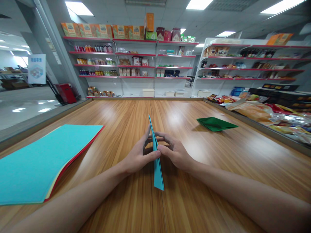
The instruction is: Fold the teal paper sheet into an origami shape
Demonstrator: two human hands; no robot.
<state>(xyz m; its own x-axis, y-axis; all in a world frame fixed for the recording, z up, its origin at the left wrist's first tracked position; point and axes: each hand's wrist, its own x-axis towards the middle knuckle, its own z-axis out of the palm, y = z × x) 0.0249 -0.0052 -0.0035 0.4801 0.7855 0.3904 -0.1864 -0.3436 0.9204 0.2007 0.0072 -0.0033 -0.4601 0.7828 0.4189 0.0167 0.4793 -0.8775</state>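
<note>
A folded sheet of light blue paper [158,173] stands on edge in the middle of the table, narrow and tapering toward its far end. My left hand [139,153] is closed on it from the left, thumb near the upper edge and a finger stretched along its far part. From the other side my right hand [177,152] grips the same paper, its thumb pressed close to the left thumb. Some fingertips are hidden behind the paper. To the right lies a folded dark green paper piece [216,124], apart from both hands.
A stack of coloured sheets [51,155], blue on top with yellow and red below, lies at the left. The wooden table [116,111] has a raised rim. Packaged snacks [257,111] lie beyond its right edge, and stocked shelves [136,66] stand behind.
</note>
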